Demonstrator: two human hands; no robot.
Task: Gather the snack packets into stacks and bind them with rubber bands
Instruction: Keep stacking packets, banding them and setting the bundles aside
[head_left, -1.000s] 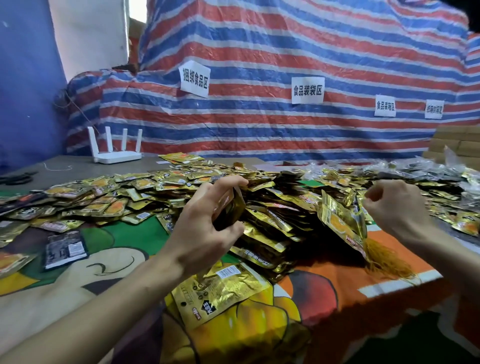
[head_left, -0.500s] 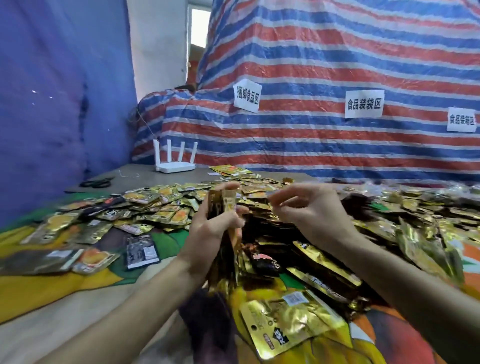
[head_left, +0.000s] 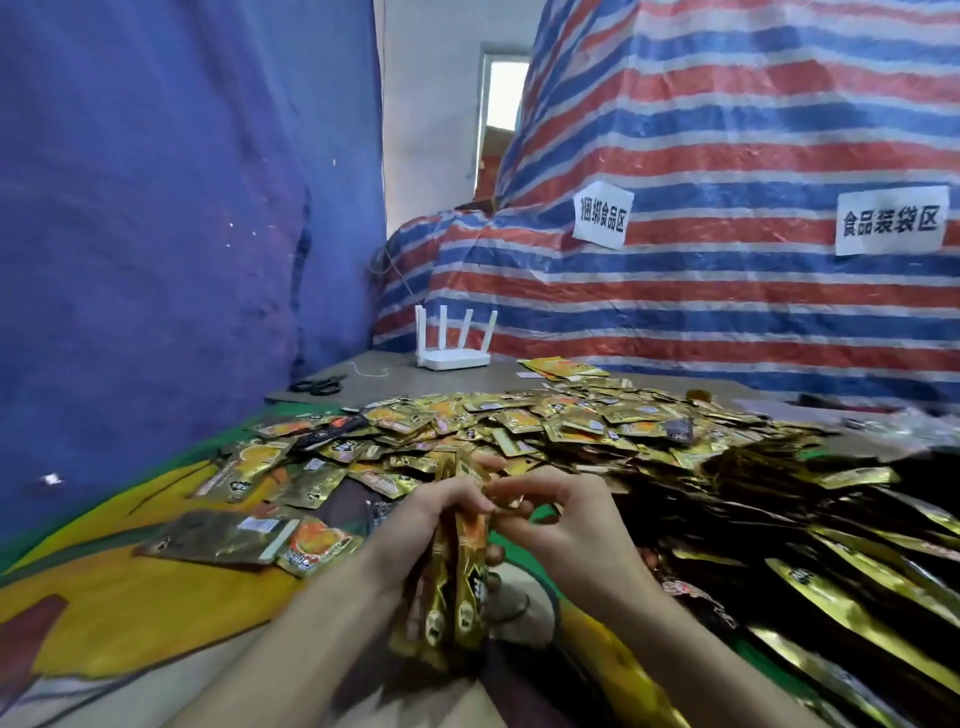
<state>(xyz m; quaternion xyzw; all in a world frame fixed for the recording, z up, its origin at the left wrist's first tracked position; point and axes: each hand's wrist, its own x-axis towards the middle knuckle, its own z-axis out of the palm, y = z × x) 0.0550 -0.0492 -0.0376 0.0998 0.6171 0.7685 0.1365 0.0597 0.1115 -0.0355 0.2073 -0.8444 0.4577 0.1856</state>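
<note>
1. Nearby, the left hand (head_left: 431, 525) has its grip wrapped round a stack of packets (head_left: 460, 582), held upright over the bench (head_left: 395, 379).
2. The right hand (head_left: 571, 530) pinches the stack's top edge, its grip tightly curled.
3. Beyond, loose packets (head_left: 571, 421) heap across the bench.
4. Farthest, scissors (head_left: 317, 385) and a white router (head_left: 452, 358) sit before the striped tarp (head_left: 727, 312).

Packet heap (head_left: 597, 431) blocks centre and right; bare cloth (head_left: 130, 613) front-left passable; router (head_left: 453, 358), scissors (head_left: 318, 385) at far edge
</note>
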